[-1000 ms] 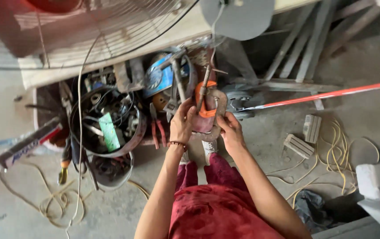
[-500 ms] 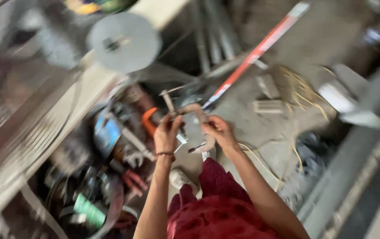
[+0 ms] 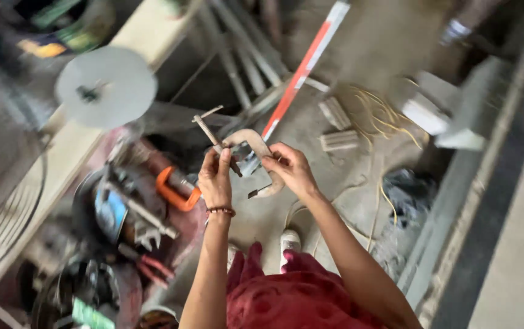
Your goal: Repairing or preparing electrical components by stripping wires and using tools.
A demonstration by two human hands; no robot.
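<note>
I hold a rusty metal C-clamp (image 3: 260,146) up in front of me with both hands. My left hand (image 3: 215,180) grips the clamp's threaded screw (image 3: 210,133), which sticks up and to the left and ends in a small cross handle. My right hand (image 3: 290,169) grips the curved frame of the clamp, whose lower jaw points back toward me. An orange C-clamp (image 3: 173,190) lies on the tool pile below my left hand.
A heap of tools and containers (image 3: 118,216) lies on the floor at the left. A round grey disc (image 3: 106,86) and a wire fan guard (image 3: 6,183) are further left. A red-and-white pole (image 3: 304,67), yellow cable (image 3: 377,113) and grey blocks (image 3: 338,140) lie on the concrete floor.
The view has swung right and tilted. The clamp has come up off the tool pile and is held clear in both hands; the orange clamp stays below.
</note>
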